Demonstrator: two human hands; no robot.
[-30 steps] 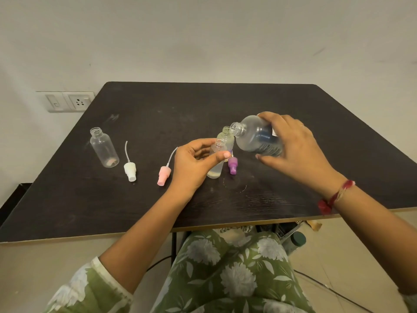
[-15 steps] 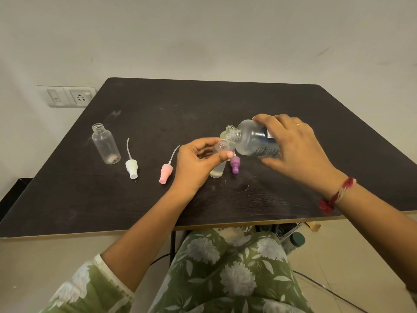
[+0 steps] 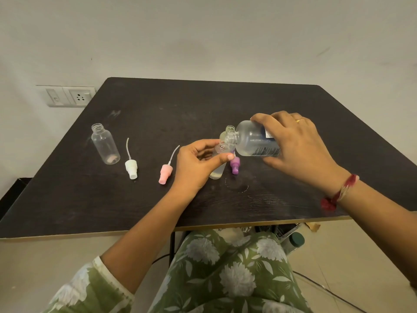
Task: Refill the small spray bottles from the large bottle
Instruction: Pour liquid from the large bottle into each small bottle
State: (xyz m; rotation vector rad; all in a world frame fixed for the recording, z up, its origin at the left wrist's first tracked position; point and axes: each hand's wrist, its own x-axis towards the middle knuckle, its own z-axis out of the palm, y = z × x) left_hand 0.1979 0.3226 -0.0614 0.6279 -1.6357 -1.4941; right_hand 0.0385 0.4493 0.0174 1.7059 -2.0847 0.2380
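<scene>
My right hand (image 3: 297, 150) grips the large clear bottle (image 3: 252, 142), tipped on its side with its open mouth just over the neck of a small bottle (image 3: 217, 171). My left hand (image 3: 195, 164) holds that small bottle upright on the dark table (image 3: 158, 109); a little pale liquid shows at its bottom. A second small open bottle (image 3: 226, 134) with yellowish liquid stands right behind it. A third small bottle (image 3: 105, 144) stands open at the left. A white spray cap (image 3: 131, 168), a pink spray cap (image 3: 165, 174) and a purple spray cap (image 3: 235, 167) lie on the table.
The table's front edge (image 3: 90, 234) runs just above my lap. A wall socket (image 3: 67, 96) sits at the left behind the table. A dark-capped bottle (image 3: 295, 241) stands on the floor under the table's right side.
My right hand has tipped the large bottle further and brought its mouth down to the neck of the small bottle in my left hand. The left hand has stayed in place.
</scene>
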